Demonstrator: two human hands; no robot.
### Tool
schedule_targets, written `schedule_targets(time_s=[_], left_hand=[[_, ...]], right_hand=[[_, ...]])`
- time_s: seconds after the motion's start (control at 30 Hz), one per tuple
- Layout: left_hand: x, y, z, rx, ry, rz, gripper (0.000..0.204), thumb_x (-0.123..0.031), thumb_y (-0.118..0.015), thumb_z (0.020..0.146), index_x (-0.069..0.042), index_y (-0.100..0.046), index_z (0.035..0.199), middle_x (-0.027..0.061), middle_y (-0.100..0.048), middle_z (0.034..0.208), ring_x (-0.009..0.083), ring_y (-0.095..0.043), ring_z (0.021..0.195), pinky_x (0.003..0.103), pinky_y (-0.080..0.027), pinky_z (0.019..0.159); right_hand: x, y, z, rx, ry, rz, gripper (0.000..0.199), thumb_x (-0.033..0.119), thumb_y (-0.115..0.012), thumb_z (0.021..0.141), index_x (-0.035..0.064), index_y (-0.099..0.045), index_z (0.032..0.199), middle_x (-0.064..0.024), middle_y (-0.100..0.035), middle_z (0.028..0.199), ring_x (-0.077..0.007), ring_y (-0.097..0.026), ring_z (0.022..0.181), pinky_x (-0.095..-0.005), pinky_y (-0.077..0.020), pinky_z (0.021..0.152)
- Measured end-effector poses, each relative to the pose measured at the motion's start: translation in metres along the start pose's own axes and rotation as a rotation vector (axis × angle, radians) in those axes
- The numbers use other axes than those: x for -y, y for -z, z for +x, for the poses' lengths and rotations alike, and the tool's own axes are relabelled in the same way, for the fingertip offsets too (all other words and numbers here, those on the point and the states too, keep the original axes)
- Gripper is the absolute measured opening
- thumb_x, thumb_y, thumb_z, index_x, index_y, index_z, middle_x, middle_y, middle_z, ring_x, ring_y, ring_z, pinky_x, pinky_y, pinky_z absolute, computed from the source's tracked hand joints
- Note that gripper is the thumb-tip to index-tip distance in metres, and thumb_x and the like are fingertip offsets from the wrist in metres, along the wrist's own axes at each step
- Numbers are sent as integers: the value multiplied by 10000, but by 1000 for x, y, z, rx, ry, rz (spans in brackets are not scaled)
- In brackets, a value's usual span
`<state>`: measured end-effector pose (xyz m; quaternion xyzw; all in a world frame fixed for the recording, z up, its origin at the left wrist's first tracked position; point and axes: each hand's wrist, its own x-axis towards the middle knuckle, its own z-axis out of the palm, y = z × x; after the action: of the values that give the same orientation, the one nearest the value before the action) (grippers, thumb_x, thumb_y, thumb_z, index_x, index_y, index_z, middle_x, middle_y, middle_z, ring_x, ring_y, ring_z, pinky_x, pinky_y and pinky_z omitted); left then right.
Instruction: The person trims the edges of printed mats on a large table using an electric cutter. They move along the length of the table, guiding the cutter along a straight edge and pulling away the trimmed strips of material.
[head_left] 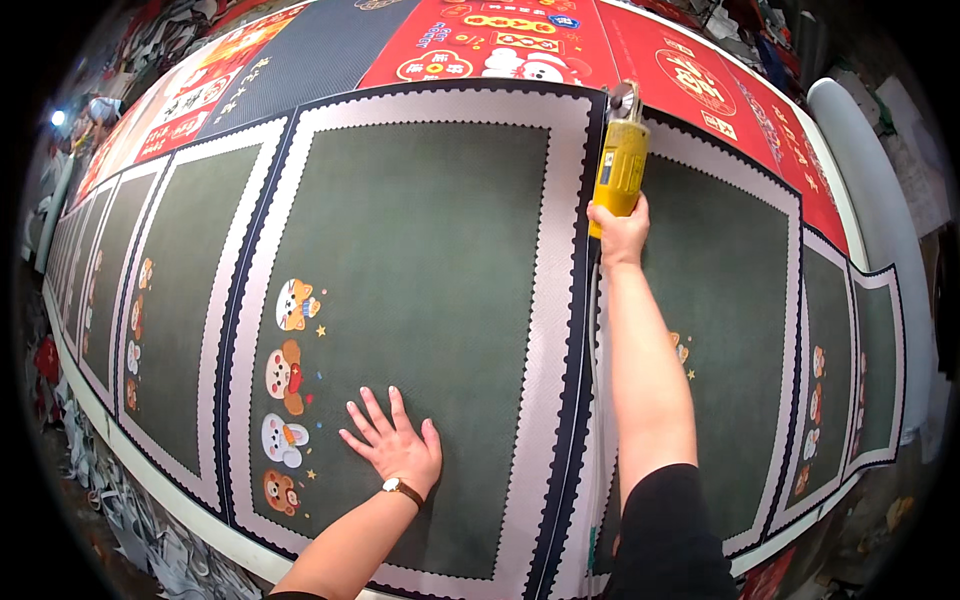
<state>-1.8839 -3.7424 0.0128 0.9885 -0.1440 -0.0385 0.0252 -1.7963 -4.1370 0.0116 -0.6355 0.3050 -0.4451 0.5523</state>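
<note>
My right hand is wrapped round the yellow body of a handheld electric rotary cutter, arm stretched far forward. The cutter's metal head is at the far edge of a green mat, by the dark strip between two mats. Its blade is too small to make out. My left hand lies flat, fingers spread, on that mat's lower middle. The mat has a pale scalloped border and cartoon animals down its left side. A cord runs under my right arm along the dark strip.
More green mats of the same print run to the left, and others lie to the right. Red printed mats and a grey one cover the far side. A pale roll stands at right. Scraps heap below the table edge.
</note>
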Motion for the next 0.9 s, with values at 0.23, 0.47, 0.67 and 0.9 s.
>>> schedule_targets(time_s=[0.23, 0.47, 0.67, 0.9], left_hand=[[2, -4, 1, -15, -13, -35, 674, -354, -512, 827, -106, -284, 1411, 206, -106, 1503, 445, -62, 1374, 656, -57, 1036], [-2, -2, 0, 26, -25, -178, 682, -407, -511, 833, -116, -297, 1411, 231, -100, 1500, 443, -62, 1375, 666, -31, 1033], [60, -17, -1, 49, -342, -538, 596, -340, -523, 843, -106, -360, 1365, 239, -207, 1468, 372, -127, 1386, 610, -91, 1058], [406, 6, 69, -194, -389, -371, 518, -108, -616, 731, -81, -514, 1239, 172, -424, 1359, 353, -355, 1278, 476, -263, 1051]], right_hand=[[112, 0, -8, 70, 74, 259, 481, -57, -643, 638, -30, -486, 1092, -118, -613, 895, -222, -635, 786, -317, -527, 691], [213, 74, -220, 231, -321, 255, 564, 72, -660, 597, -19, -503, 1131, -135, -619, 939, -241, -627, 879, -364, -520, 795], [253, 74, -470, 122, -701, 227, 567, 53, -648, 584, -15, -506, 1128, -155, -622, 960, -266, -626, 866, -387, -511, 802], [299, 11, -684, 35, -959, 333, 629, -116, -657, 610, -17, -443, 1193, -176, -618, 1006, -302, -643, 912, -403, -523, 823]])
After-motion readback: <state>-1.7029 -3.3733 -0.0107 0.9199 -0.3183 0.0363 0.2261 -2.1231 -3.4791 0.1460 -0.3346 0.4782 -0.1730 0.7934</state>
